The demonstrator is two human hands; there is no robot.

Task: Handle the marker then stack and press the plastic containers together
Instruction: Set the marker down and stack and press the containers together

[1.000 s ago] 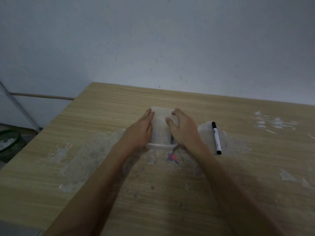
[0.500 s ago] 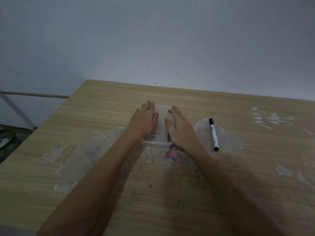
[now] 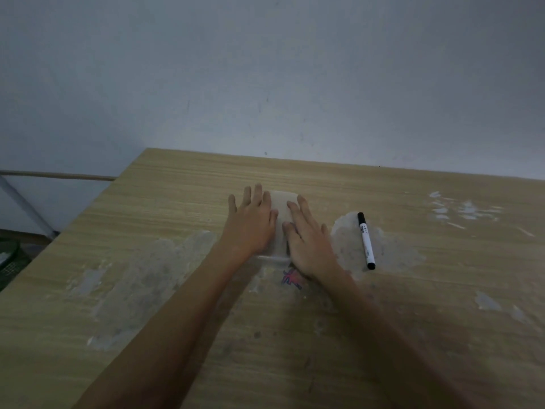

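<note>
- I have my left hand (image 3: pixel 250 225) and right hand (image 3: pixel 308 240) flat on top of the plastic boxes (image 3: pixel 281 208), fingers spread, holding nothing.
- The boxes sit on the table (image 3: pixel 413 320), left of the pen (image 3: pixel 365 240).
- I think this is the pressing step.
- Next I need a firm, even push down.

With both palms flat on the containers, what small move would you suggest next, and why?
Probably a firm, even push straight down with both palms. The left hand and right hand lie flat, fingers spread, on the clear plastic containers, which sit on the table. The marker lies aside to the right, untouched. Whether the stack has seated fully cannot be seen under the hands.
</note>
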